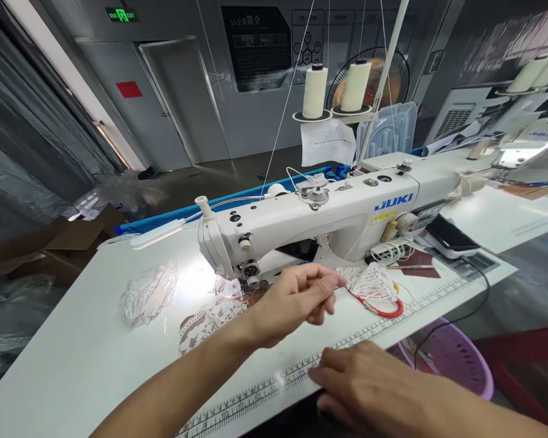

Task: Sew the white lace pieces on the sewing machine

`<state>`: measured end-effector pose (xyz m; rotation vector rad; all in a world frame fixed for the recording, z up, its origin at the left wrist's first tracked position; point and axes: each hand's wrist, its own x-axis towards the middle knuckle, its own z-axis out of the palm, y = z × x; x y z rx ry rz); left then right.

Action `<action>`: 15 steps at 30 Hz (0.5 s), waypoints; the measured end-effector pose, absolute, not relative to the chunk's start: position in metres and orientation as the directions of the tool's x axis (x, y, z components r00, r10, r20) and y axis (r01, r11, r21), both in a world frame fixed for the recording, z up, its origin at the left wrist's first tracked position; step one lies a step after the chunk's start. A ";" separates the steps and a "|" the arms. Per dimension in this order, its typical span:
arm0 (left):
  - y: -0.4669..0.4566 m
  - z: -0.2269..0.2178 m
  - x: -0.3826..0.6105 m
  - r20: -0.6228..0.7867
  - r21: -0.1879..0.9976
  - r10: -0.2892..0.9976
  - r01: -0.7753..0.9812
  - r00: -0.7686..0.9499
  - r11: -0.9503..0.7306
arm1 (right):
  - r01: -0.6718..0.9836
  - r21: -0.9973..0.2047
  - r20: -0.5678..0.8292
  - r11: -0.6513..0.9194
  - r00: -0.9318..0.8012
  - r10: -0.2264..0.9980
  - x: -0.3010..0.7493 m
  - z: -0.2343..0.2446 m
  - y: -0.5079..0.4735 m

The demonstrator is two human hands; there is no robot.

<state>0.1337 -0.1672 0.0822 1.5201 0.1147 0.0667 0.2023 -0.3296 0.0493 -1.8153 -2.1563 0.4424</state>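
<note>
My left hand (pixel 304 298) is raised over the table in front of the sewing machine (pixel 319 213), thumb and fingers pinched together. What the pinch holds, if anything, is too small to make out. Just beyond its fingertips lies a red loop-shaped handle or cord (pixel 393 310), beside a bundle of white lace (pixel 372 283). At the table's front edge, my right hand (pixel 360 377) is curled with its fingertips turned down and partly hidden. Patterned lace fabric (pixel 212 319) lies by the needle area, left of my left wrist. Another pale lace pile (pixel 150 292) rests farther left.
A printed ruler strip (pixel 256 398) runs along the table's front edge. A phone (pixel 452 234) with a cable lies at the right. Below the edge stands a purple basket (pixel 477 359). Thread cones (pixel 315 91) stand behind the machine. Cardboard boxes (pixel 80 237) are at the left.
</note>
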 end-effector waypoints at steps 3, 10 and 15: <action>-0.165 0.093 0.117 0.047 0.984 0.202 -0.011 0.978 -0.176 | 0.688 -0.708 0.027 -0.160 0.252 0.967 0.246 0.073 -0.333; -0.170 0.081 0.084 0.369 0.650 0.033 -0.233 0.929 -0.723 | -0.157 -0.978 -0.032 0.136 0.762 0.647 0.354 0.130 -0.316; -0.175 0.051 0.057 0.488 0.497 -0.035 -0.311 0.872 -0.810 | -0.142 -0.976 -0.053 0.168 0.892 0.448 0.359 0.145 -0.301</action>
